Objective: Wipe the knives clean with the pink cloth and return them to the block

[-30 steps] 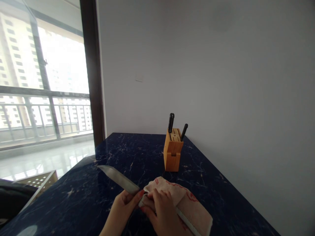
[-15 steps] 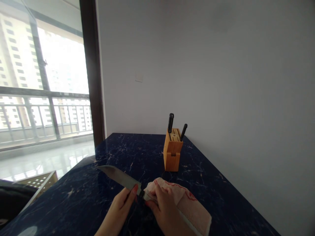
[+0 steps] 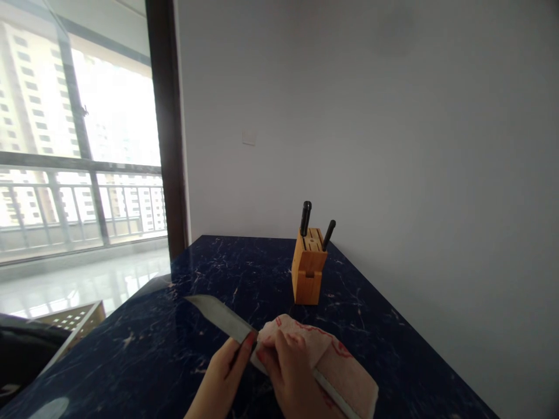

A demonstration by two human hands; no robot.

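A large steel knife point(image 3: 216, 314) points up and to the left over the dark blue marble table point(image 3: 244, 273). My left hand point(image 3: 225, 372) is closed round the knife near the base of the blade. My right hand point(image 3: 290, 375) is closed on a pinkish cloth point(image 3: 336, 366) with red marks, pressing its near end against the blade beside my left fingers. The rest of the cloth lies on the table to the right.
A wooden knife block point(image 3: 308, 269) with two black handles stands further back near the grey wall point(image 3: 393, 145). A large window point(image 3: 78, 145) fills the left. A perforated box point(image 3: 72, 319) sits below the table's left edge.
My hands slid a little along the blade with the cloth, back toward the handle and then forward again. The knife tip shifted slightly right.
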